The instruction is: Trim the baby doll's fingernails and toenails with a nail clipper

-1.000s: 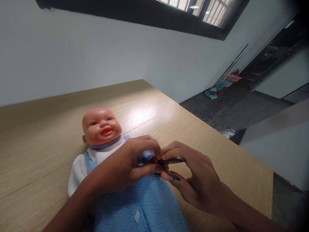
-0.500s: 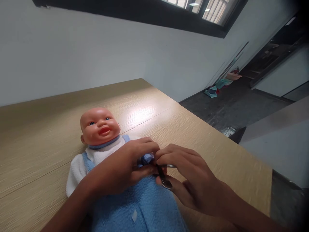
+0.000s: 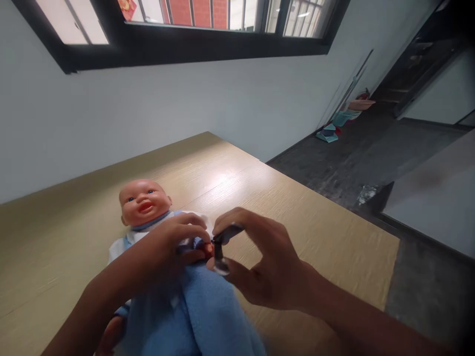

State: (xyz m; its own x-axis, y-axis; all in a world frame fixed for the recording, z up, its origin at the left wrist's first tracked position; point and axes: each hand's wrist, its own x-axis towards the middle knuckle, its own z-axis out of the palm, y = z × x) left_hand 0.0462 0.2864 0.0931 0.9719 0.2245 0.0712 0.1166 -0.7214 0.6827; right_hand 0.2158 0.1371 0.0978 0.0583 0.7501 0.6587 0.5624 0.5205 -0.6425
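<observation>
Evidently, the right hand [image 3: 267,259] pinches splayed nail clippers [image 3: 218,251], joined end pointing away from the worktop's [image 3: 308,222] right edge, at the doll's hand [image 3: 208,250]. The left hand [image 3: 181,237] holds that in a narrow grip. The doll [image 3: 208,299] lies head toward the far edge.

The doll's head [image 3: 144,201] looks to be of smooth plastic with mild gloss; its blue suit [image 3: 213,309] is of soft, matt cloth. The small tool [image 3: 221,266] seems of shiny metal; the surface [image 3: 315,222] shows wood grain with satin shine; the wall [image 3: 166,109] is matt.
</observation>
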